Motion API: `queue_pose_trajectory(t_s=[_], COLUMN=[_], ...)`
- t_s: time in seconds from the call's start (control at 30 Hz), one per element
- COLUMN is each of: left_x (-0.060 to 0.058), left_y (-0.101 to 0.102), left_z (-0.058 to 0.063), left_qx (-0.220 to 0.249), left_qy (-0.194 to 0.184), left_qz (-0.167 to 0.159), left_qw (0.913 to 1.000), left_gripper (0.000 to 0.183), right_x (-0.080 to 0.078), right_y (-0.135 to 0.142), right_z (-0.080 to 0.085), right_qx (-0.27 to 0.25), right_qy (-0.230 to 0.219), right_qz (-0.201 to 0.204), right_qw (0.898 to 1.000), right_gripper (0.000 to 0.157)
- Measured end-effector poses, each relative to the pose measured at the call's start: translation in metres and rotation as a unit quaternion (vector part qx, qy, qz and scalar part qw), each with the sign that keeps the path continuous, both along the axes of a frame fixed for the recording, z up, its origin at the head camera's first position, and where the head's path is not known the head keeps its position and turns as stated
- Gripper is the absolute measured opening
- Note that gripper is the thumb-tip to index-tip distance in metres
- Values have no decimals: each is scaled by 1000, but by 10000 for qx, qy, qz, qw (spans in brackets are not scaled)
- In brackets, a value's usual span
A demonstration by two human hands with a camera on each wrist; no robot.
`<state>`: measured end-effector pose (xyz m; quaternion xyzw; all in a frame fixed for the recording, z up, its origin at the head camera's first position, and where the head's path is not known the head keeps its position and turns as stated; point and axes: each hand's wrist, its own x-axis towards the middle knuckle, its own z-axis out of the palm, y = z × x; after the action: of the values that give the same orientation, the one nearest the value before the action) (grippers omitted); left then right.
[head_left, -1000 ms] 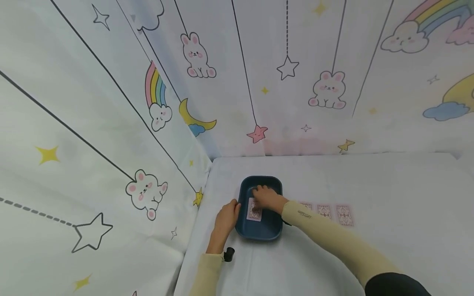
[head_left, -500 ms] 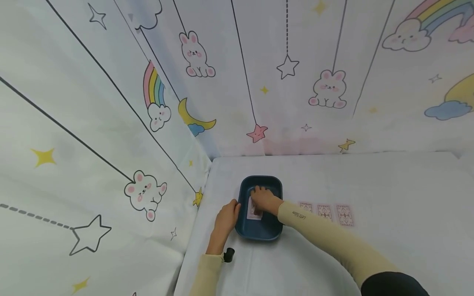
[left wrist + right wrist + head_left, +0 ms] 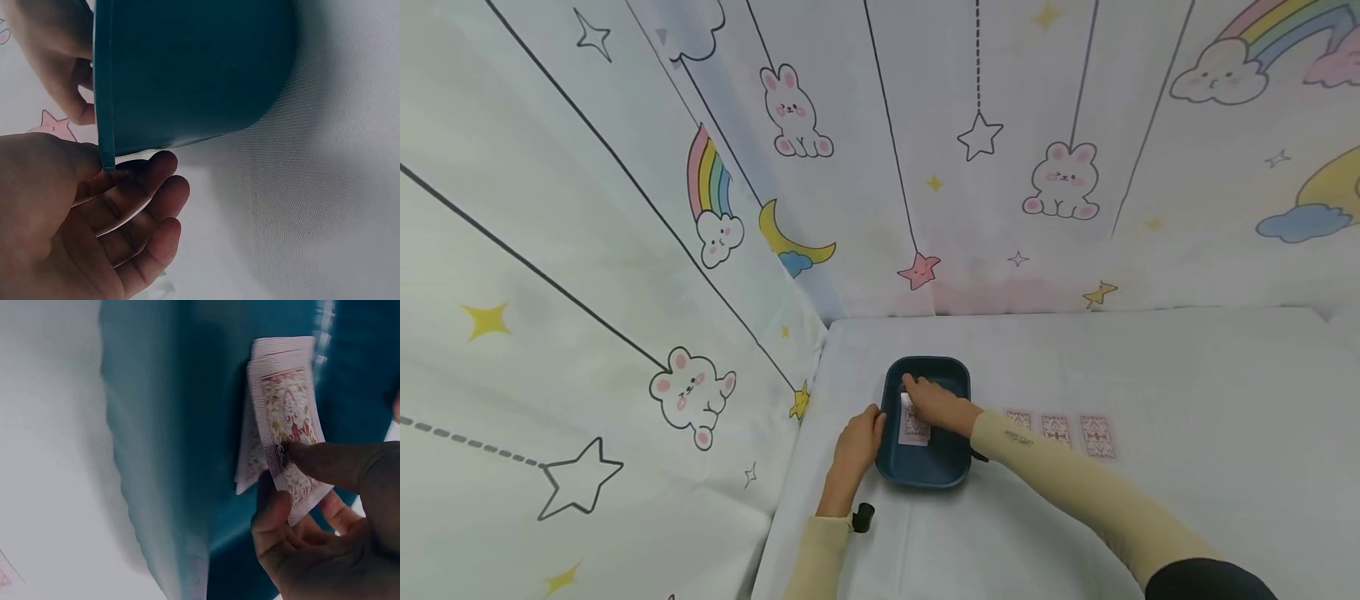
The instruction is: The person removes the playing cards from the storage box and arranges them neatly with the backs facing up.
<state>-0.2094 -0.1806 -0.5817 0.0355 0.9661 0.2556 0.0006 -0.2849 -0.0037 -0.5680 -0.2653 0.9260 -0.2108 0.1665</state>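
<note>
A dark blue rectangular tray (image 3: 925, 477) stands on the white cloth in the head view. My left hand (image 3: 856, 442) holds its left rim; in the left wrist view the thumb is at the rim and the fingers (image 3: 164, 164) curl by the outer wall. Inside the tray my right hand (image 3: 936, 406) pinches a small fanned packet of playing cards (image 3: 289, 403), patterned backs up. Its thumb presses on the top card, with the other fingers curled beneath. More playing cards (image 3: 250, 459) lie under the packet, partly hidden by it.
To the tray's right, three face-down card piles or single cards stand in a row: a near one (image 3: 1018, 419) partly behind the right sleeve, a middle one (image 3: 1056, 429) and a far one (image 3: 1098, 436). A printed curtain (image 3: 1000, 283) rises at the table's back and left.
My right hand has shifted slightly left and toward the far end of the cards, leaving more of them uncovered. My left hand stays on the tray's rim.
</note>
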Motion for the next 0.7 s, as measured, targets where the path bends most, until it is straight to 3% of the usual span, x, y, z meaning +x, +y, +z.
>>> queue_pose_trajectory(t_s=[0.13, 0.33, 0.57, 0.7], left_x=[0, -1, -1, 0], left_y=[0, 2, 4, 5], left_z=[-1, -2, -1, 1], left_qx=[23, 56, 29, 69], left_qy=[-30, -89, -157, -168], left_qz=[18, 106, 183, 204], left_qw=[10000, 9999, 9997, 9996], left_gripper=[20, 20, 20, 20], right_x=[0, -2, 0, 1], right_y=[8, 28, 68, 92], right_z=[7, 12, 14, 15], right_qx=[-486, -1364, -2146, -2377], right_qy=[-565, -1354, -1229, -1126], right_qz=[-130, -357, -255, -411], right_qw=[9971, 9807, 9686, 9639], right_gripper=[46, 39, 35, 37])
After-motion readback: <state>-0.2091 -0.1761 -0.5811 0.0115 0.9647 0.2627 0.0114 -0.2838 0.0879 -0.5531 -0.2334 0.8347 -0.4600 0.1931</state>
